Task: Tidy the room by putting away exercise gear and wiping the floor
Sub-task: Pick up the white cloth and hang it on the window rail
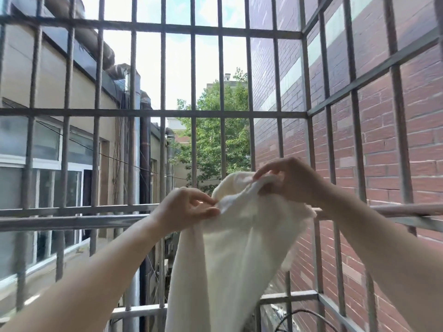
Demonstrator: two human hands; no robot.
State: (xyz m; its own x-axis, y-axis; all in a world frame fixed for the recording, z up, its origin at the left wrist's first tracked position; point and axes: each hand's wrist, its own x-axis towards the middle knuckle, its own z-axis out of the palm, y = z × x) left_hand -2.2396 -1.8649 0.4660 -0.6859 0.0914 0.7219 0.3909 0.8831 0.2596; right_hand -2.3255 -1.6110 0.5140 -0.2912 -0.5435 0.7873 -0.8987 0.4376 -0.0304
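Observation:
A cream-white cloth [235, 248] hangs in front of me, draped down from its top edge to the bottom of the view. My left hand [187, 208] pinches the cloth's upper edge at the left. My right hand [291, 180] grips a bunched fold of the same edge, higher and to the right. Both arms reach out toward a horizontal metal rail [72, 220] that runs across at hand height; the cloth hides the rail's middle.
A cage of grey metal window bars [163, 113] encloses the space ahead and on the right. A red brick wall [383, 149] stands close on the right. A beige building with windows [48, 149] is at left, and a green tree [215, 140] is beyond.

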